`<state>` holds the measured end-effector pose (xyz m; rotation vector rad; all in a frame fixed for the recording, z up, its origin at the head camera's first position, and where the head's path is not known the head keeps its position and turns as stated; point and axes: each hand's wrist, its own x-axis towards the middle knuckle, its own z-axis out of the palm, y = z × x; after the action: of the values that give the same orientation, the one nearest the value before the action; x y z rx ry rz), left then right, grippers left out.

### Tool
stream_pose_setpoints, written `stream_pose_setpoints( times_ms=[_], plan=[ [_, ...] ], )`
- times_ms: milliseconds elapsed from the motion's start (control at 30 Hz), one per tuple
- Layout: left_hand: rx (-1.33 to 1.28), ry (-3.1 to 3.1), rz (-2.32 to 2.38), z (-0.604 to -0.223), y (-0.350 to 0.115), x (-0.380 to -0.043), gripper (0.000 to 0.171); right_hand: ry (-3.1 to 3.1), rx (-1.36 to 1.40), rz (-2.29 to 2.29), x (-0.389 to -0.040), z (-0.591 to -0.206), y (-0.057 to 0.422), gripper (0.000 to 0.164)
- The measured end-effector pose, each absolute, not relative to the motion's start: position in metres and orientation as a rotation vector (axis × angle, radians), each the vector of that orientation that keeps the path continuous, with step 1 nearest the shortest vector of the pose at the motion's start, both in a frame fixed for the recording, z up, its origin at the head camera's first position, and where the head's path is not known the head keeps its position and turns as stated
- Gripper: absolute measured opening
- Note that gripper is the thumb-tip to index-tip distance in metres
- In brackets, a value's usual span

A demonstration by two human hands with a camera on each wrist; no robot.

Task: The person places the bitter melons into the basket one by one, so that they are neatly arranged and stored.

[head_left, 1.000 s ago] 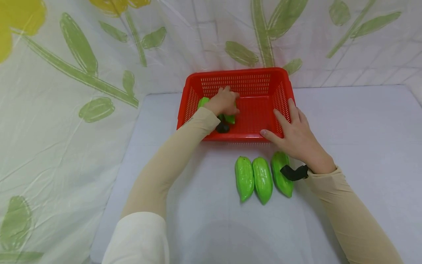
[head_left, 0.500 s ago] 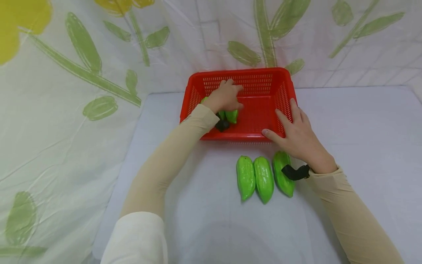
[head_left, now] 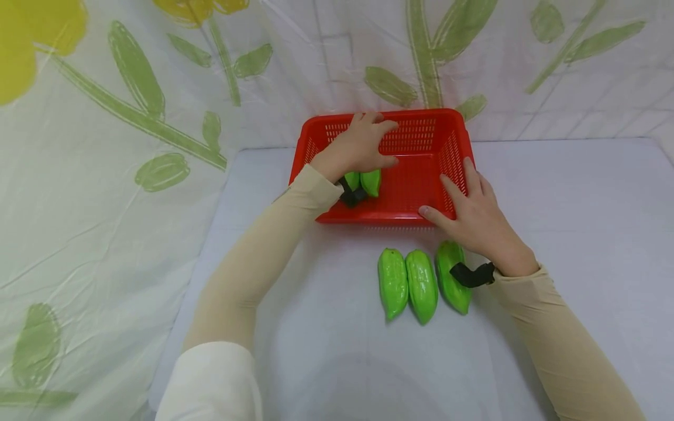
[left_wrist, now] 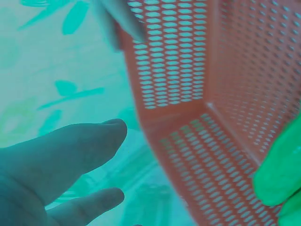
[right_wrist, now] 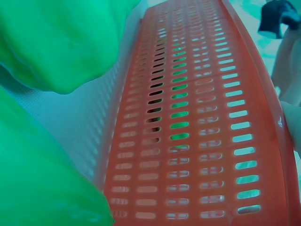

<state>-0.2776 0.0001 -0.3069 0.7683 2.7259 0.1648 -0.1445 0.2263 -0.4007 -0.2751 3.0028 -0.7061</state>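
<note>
My left hand [head_left: 363, 143] hovers over the back left of the red plastic basket [head_left: 402, 221], fingers spread and holding nothing. Below its wrist, glossy green ridged, pointed fruits [head_left: 371, 182] lie inside the basket, partly hidden by the hand. My right hand [head_left: 476, 219] rests on the basket's front right corner, its straight fingers straddling the rim and its thumb at the front edge. In front of the basket lie three similar fruits: a left one [head_left: 392, 283], a middle one [head_left: 421, 286] touching it, and a right one [head_left: 447, 263] partly under the right wrist's camera.
A pale cloth covers the table [head_left: 326, 327]. Right behind the basket hangs a white curtain [head_left: 326, 64] with green stems and yellow flowers, which also runs down the left side. The basket's perforated wall [right_wrist: 188, 103] rises close beside the fruits in the right wrist view.
My left hand has lifted from the fruits in the basket and moved up towards its back wall, fingers spreading. The right hand and the three fruits in front stay put.
</note>
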Motion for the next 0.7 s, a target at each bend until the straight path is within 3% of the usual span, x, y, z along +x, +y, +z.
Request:
stream_pose_setpoints(
  times_ms=[367,700],
  plan=[
    [0.886,2.797,0.227,-0.290,-0.010,-0.228,0.079,3.004,-0.280,-0.694,-0.144,-0.400,0.225,0.094],
    [1.135,2.808,0.311,-0.298,-0.025,-0.171,0.079,3.018,-0.288,-0.696,-0.143,-0.400,0.226,0.093]
  ],
)
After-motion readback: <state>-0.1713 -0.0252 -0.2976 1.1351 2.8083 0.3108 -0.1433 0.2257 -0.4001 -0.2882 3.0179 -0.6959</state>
